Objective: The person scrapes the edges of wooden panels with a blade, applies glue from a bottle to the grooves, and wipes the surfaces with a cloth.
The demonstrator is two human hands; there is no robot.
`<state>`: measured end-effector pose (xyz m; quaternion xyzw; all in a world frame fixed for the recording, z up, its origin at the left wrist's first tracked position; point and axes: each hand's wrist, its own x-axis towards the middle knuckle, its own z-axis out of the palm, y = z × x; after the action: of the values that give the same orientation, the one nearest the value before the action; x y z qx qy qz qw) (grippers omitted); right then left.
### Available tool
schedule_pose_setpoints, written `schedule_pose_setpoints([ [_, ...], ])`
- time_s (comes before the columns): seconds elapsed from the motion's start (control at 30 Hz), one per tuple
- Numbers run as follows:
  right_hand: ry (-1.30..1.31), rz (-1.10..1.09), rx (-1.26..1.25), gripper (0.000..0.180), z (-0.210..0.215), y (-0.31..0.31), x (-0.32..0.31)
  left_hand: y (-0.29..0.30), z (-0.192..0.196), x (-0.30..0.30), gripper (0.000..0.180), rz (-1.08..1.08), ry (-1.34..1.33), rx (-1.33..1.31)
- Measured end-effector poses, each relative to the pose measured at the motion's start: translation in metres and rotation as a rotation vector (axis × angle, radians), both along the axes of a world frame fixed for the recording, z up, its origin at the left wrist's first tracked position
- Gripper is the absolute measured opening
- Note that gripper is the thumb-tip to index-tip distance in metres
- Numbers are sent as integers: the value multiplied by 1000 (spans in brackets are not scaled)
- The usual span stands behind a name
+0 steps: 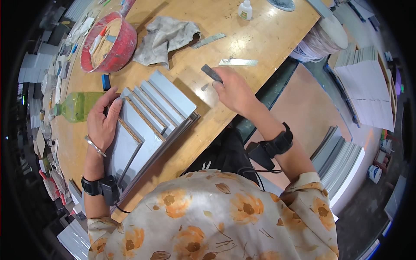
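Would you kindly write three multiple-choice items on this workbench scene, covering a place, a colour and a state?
1. Where does the green bottle lie?
A. left of the grey panels
B. on the floor
C. inside the bowl

2. What colour is the bowl?
A. blue
B. red
C. white

3. What is the right hand doing?
A. resting empty
B. gripping the rag
C. holding a thin dark strip

Answers: 1 A, it lies on the table beside the left hand; 2 B, its wall is red; 3 C, the fingers pinch the strip.
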<state>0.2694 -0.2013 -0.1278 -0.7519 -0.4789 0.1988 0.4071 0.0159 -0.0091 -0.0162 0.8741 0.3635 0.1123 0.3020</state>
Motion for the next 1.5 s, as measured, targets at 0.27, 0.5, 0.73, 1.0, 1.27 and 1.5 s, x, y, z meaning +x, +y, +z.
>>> schedule_pose_setpoints([
  [0.27, 0, 133, 240, 32, 13, 117, 4, -7, 4, 7, 38, 4, 27, 20],
  [0.5, -158, 227, -222, 26, 3, 138, 26, -9, 4, 8, 37, 36, 19, 11],
  [0.73, -292, 273, -109, 22, -8, 99, 13, -7, 7, 3, 35, 42, -4, -29],
  [1.0, -52, 546, -421, 27, 28, 69, 47, -10, 5, 4, 35, 85, 15, -22],
  [1.27, -179, 487, -393, 19, 7, 16, -9, -10, 5, 5, 34, 46, 13, 4],
  [1.5, -196, 403, -271, 23, 10, 31, -12, -11, 10, 7, 33, 31, 38, 69],
])
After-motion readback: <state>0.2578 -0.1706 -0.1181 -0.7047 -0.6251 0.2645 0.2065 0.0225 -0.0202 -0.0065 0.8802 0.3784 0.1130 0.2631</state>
